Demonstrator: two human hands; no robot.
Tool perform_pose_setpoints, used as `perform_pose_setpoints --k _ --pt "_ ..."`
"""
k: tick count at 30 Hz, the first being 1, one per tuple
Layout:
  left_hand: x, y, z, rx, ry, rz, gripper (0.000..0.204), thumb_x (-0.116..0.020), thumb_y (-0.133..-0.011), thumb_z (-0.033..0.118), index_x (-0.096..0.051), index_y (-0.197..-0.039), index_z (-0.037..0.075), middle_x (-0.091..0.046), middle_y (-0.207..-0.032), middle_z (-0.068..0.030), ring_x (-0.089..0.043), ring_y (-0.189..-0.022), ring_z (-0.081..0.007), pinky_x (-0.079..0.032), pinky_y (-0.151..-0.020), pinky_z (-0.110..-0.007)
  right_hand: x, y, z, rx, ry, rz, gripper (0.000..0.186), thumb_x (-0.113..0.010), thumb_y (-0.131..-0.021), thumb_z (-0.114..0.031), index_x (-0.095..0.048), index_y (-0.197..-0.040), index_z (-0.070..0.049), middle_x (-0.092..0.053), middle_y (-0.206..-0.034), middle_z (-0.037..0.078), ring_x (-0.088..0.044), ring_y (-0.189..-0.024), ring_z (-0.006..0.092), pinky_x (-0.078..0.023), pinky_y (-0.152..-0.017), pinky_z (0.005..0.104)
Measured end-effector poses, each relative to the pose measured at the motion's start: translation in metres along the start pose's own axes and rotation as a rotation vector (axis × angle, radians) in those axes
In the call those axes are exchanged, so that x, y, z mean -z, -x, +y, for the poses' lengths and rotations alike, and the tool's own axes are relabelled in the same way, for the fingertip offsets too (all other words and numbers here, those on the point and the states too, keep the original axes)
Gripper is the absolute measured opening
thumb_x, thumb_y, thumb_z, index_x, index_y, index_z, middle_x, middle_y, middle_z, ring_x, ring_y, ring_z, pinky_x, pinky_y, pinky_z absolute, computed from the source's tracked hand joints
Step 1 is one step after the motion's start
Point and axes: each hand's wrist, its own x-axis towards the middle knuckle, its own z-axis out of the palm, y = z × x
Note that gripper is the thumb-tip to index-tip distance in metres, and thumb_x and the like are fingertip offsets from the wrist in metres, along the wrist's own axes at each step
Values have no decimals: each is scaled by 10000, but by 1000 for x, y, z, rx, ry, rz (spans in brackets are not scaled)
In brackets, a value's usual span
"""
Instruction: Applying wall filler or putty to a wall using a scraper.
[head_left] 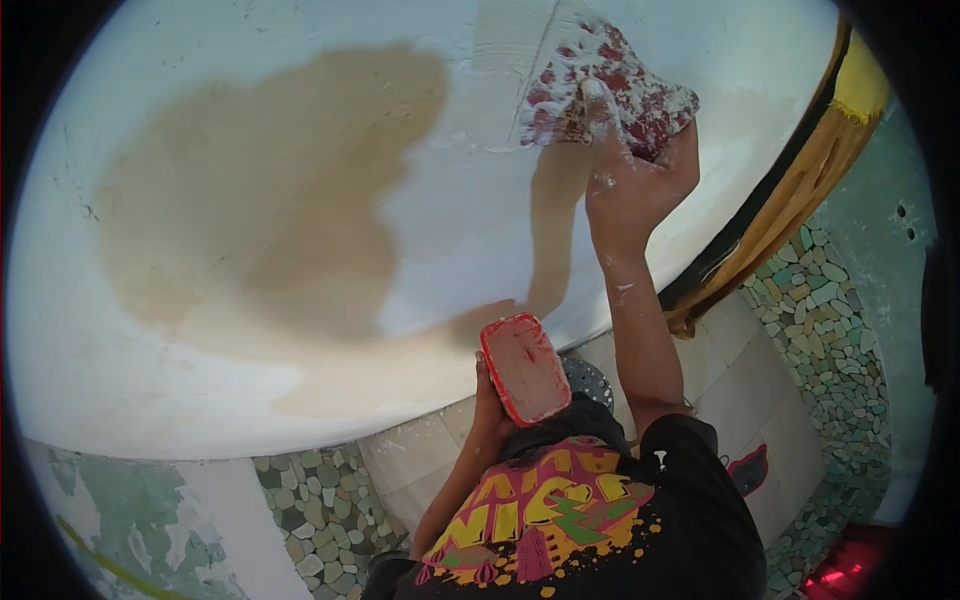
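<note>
My right hand (640, 185) is raised at the upper right, its fingers closed round a broad putty spreader (625, 85). The spreader is dark red and thickly smeared with white putty, and its straight left edge lies against the curved white wall (455, 215). White smears mark my right thumb and forearm. Low in front of my body, my left hand (489, 400) grips a red rectangular tub (509, 322) from its left side. Pale pinkish putty (530, 372) fills the tub. Most of my left fingers are hidden beneath it.
Shadows of my head and arm fall across the wall. Beige tiles (735, 350) and bands of green pebbles (322, 510) cover the floor below. A brown and black painted border (790, 205) edges the wall at right. Behind the tub is a round perforated grey thing (592, 383).
</note>
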Motion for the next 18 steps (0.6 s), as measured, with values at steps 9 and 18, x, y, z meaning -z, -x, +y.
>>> perform_pose_setpoints --k 9,18 --pt "0 -2 -8 -76 -90 99 812 -419 -898 722 -388 -1456 134 -516 -1387 -106 -543 -1224 -300 -466 -1018 -506 64 -40 0 -60 165 152 195 -630 -867 73 -595 -1058 83 -673 -1016 113 -633 -925 146 -510 -827 271" --pt "11 -5 -9 -31 -8 34 796 -421 -897 722 -390 -1458 158 -518 -1384 -98 -541 -1225 -302 -472 -1001 -525 50 -54 -34 843 658 -430 274 -775 -743 -66 -739 -1001 -149 -709 -1055 64 -677 -957 233 -527 -847 379"
